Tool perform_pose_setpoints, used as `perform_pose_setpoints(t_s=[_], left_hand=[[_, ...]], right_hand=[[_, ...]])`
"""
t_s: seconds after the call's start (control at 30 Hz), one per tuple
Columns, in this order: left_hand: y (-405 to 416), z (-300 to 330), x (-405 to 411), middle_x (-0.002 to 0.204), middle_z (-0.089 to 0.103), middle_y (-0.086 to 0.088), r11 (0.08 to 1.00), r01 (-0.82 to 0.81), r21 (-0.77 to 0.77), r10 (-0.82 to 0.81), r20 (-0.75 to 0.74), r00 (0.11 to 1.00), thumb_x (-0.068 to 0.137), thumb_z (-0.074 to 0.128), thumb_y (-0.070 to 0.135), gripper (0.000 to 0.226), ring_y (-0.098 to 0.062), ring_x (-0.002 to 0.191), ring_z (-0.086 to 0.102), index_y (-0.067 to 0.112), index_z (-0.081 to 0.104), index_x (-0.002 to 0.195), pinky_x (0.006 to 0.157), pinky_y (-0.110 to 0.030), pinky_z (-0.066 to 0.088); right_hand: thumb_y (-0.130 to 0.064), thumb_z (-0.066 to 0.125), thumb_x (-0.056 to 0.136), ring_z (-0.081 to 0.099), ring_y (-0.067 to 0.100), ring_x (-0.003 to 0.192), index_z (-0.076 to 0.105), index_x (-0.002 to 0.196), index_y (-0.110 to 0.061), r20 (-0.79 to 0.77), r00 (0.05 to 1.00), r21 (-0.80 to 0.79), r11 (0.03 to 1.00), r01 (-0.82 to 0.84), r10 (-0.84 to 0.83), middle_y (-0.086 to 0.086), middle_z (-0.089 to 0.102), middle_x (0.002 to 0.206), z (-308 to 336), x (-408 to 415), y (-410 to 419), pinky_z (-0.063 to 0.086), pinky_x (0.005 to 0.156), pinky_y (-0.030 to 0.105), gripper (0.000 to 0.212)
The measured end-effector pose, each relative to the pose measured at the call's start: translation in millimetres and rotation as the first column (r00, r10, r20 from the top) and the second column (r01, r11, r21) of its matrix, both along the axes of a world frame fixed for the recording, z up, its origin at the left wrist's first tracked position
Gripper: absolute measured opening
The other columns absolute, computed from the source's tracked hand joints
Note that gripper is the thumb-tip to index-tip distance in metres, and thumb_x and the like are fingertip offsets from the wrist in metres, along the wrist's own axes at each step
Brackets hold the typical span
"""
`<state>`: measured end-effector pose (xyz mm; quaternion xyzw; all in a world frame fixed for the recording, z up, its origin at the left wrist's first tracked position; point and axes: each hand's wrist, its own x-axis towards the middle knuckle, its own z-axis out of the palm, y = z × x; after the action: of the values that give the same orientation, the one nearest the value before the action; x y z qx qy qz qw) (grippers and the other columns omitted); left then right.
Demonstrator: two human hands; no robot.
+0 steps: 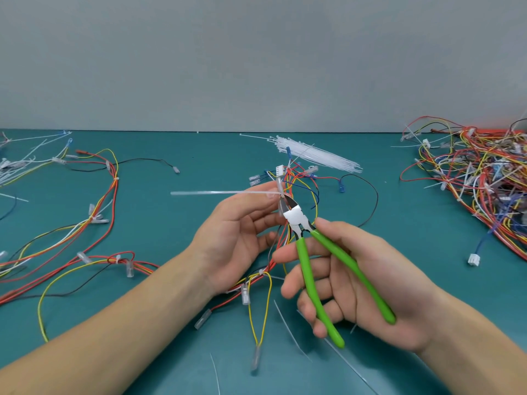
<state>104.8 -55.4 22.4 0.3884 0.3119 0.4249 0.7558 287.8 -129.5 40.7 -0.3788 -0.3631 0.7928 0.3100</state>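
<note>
The left hand (236,238) pinches a harness (302,178) between thumb and fingertips, above the tabletop's (171,223) middle. A tie (222,193) round the harness sticks out leftward. The right hand (356,286) curls its fingers round the green cutters (306,266), handles spread, the blades parted at the tie's root. The mark by the cutters' pivot is too small to read. Spare ties (316,155) lie near the far edge and a wire heap (470,172) crowds the right edge. Loose harnesses (105,195) sprawl left, with bare surface between them and the hands.

bright even light, soft shadows, curved edges
</note>
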Motion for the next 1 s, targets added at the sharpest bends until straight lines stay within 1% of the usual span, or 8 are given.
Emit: perform_pose_setpoints(t_s=[0.1, 0.17, 0.33, 0.5, 0.57, 0.7, 0.83, 1.0], left_hand=[[-0.3, 0.4, -0.1, 0.096, 0.075, 0.001, 0.999, 0.029, 0.041, -0.028, -0.023, 0.999, 0.082, 0.066, 0.023, 0.023, -0.014, 0.081, 0.063, 0.024, 0.081, 0.100, 0.075, -0.032, 0.043], [-0.5, 0.2, 0.2, 0.098, 0.075, 0.001, 0.998, 0.040, 0.050, -0.039, -0.026, 0.999, 0.082, 0.069, 0.022, 0.024, -0.014, 0.083, 0.063, 0.024, 0.080, 0.103, 0.076, -0.033, 0.043], [-0.6, 0.4, -0.4, 0.095, 0.075, 0.003, 0.997, 0.055, 0.053, -0.054, -0.009, 0.998, 0.073, 0.075, 0.026, 0.024, -0.013, 0.079, 0.064, 0.025, 0.081, 0.097, 0.073, -0.031, 0.044], [-0.9, 0.0, -1.2, 0.090, 0.074, 0.003, 0.998, 0.029, 0.062, -0.030, 0.006, 1.000, 0.080, 0.074, 0.020, 0.016, -0.013, 0.078, 0.066, 0.025, 0.082, 0.094, 0.072, -0.030, 0.046], [-1.5, 0.0, -0.8, 0.089, 0.073, 0.004, 0.998, 0.023, 0.066, -0.023, 0.000, 1.000, 0.083, 0.071, 0.020, 0.017, -0.013, 0.077, 0.065, 0.026, 0.082, 0.095, 0.070, -0.029, 0.047], [-2.1, 1.1, 0.4, 0.090, 0.073, 0.000, 1.000, 0.000, 0.024, 0.000, 0.011, 1.000, 0.083, 0.071, 0.022, 0.024, -0.015, 0.074, 0.066, 0.024, 0.081, 0.105, 0.065, -0.027, 0.050], [-2.4, 2.4, 1.1, 0.083, 0.072, 0.002, 1.000, 0.007, 0.014, -0.007, 0.040, 0.999, 0.084, 0.071, 0.023, 0.009, -0.014, 0.071, 0.065, 0.027, 0.078, 0.089, 0.061, -0.025, 0.050], [-2.8, 2.0, 0.5, 0.084, 0.072, 0.002, 1.000, 0.027, 0.010, -0.027, 0.055, 0.998, 0.085, 0.071, 0.021, 0.009, -0.015, 0.073, 0.064, 0.027, 0.077, 0.084, 0.066, -0.029, 0.045]], right_hand=[[-0.058, 0.049, 0.095, 0.066, 0.030, 0.067, 0.071, 0.121, -0.005, -0.020, 1.000, -0.013, 1.000, -0.008, 0.007, 0.020, 0.071, 0.095, 0.1, 0.7, 1.0, 0.057, 0.060, 0.038, 0.063], [-0.058, 0.050, 0.095, 0.067, 0.030, 0.068, 0.071, 0.121, -0.006, -0.024, 1.000, -0.014, 1.000, -0.005, 0.004, 0.020, 0.071, 0.095, -0.7, 0.7, 1.3, 0.057, 0.060, 0.038, 0.062], [-0.059, 0.049, 0.098, 0.066, 0.029, 0.065, 0.070, 0.122, -0.005, -0.047, 0.999, -0.029, 1.000, -0.002, 0.000, 0.020, 0.071, 0.093, -3.0, -1.0, 1.5, 0.057, 0.058, 0.038, 0.063], [-0.061, 0.048, 0.100, 0.062, 0.025, 0.057, 0.072, 0.119, -0.008, -0.015, 0.999, -0.006, 0.999, 0.033, -0.033, 0.015, 0.069, 0.085, -5.7, -3.0, 0.6, 0.053, 0.053, 0.034, 0.062], [-0.061, 0.047, 0.100, 0.060, 0.025, 0.057, 0.072, 0.118, -0.008, -0.008, 0.999, -0.004, 0.999, 0.034, -0.034, 0.014, 0.067, 0.083, -5.8, -3.7, 0.5, 0.052, 0.052, 0.034, 0.062], [-0.061, 0.048, 0.101, 0.058, 0.024, 0.054, 0.071, 0.113, -0.008, -0.030, 0.999, -0.023, 0.999, 0.034, -0.035, 0.013, 0.062, 0.078, -4.5, -4.8, -0.5, 0.051, 0.051, 0.033, 0.060], [-0.063, 0.050, 0.098, 0.051, 0.022, 0.049, 0.069, 0.101, -0.013, -0.023, 0.998, -0.040, 0.998, 0.054, -0.055, 0.010, 0.055, 0.072, -2.4, -7.1, -3.3, 0.046, 0.049, 0.031, 0.054], [-0.066, 0.051, 0.096, 0.046, 0.020, 0.046, 0.067, 0.097, -0.016, -0.011, 0.998, -0.068, 0.996, 0.057, -0.058, 0.008, 0.051, 0.069, -0.9, -6.8, -4.6, 0.043, 0.046, 0.029, 0.053]])
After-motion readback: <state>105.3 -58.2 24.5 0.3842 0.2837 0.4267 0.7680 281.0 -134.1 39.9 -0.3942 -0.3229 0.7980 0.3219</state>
